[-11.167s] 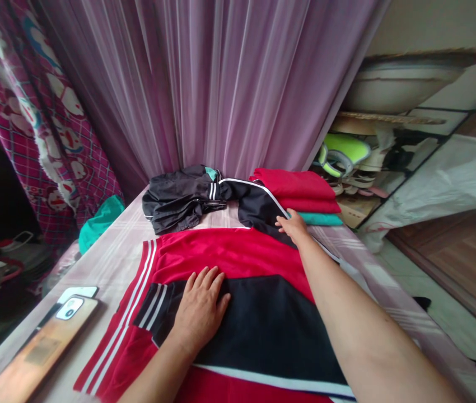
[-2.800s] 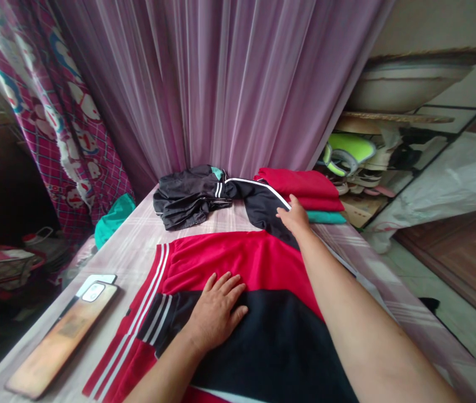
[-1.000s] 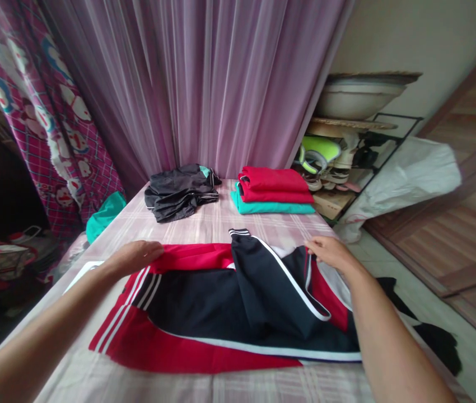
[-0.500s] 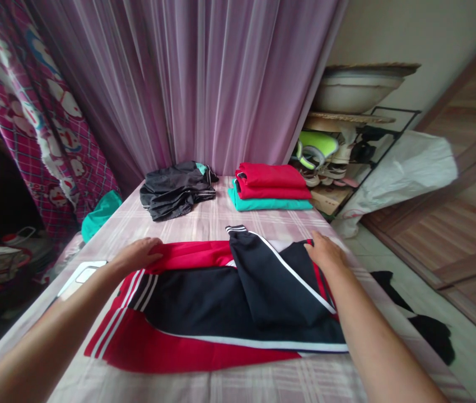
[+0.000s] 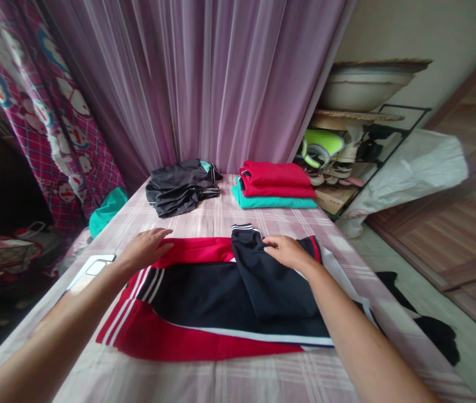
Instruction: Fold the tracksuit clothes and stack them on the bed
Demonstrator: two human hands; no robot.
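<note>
A red and black track jacket (image 5: 204, 296) with white stripes lies partly folded on the table in front of me. One black sleeve (image 5: 259, 274) is laid slantwise across it, its striped cuff pointing to the far side. Above the jacket's far left edge, by the red fabric, is my left hand (image 5: 145, 249), fingers stretched out and holding nothing. My right hand (image 5: 286, 251) rests on the black sleeve just below the cuff, its fingers apart over the cloth. My right forearm hides part of the jacket's right side.
A checked cloth covers the table (image 5: 204, 380). Toward the back are a crumpled dark garment (image 5: 181, 187) and a folded red and teal stack (image 5: 278, 184). A phone (image 5: 91, 268) lies at left. Beyond the right edge stands a shoe rack (image 5: 359, 151).
My right hand has moved left from the jacket's right edge onto the black sleeve near its cuff. My left hand stays by the far left edge. The view has shifted slightly.
</note>
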